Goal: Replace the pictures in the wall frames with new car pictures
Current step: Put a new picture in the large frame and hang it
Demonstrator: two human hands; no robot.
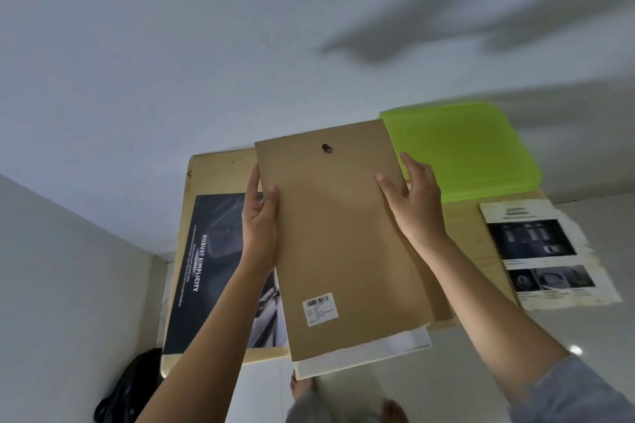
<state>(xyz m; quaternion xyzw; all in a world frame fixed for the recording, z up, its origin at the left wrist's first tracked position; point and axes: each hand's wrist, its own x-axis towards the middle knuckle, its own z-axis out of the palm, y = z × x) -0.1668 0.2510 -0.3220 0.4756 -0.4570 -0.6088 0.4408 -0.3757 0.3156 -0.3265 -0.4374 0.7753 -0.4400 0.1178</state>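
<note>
I hold a brown backing board point(343, 237) of a picture frame, its back towards me, with a small black hanging hook point(326, 148) near the top and a barcode sticker point(320, 308) low down. My left hand point(260, 216) grips its left edge. My right hand point(414, 197) grips its right edge. A white sheet point(388, 350) sticks out beneath the board's lower edge. A dark car poster point(209, 264) reading "ROBUST SIMPLICITY" lies on the wooden table point(220, 168) to the left. Another printed car sheet point(546, 251) with worn edges lies at the right.
A bright green plastic lid or tray point(457, 151) sits at the table's far right, against the white wall point(206, 45). A black bag point(134, 385) lies on the floor at lower left. My feet point(302, 388) show on the pale floor below.
</note>
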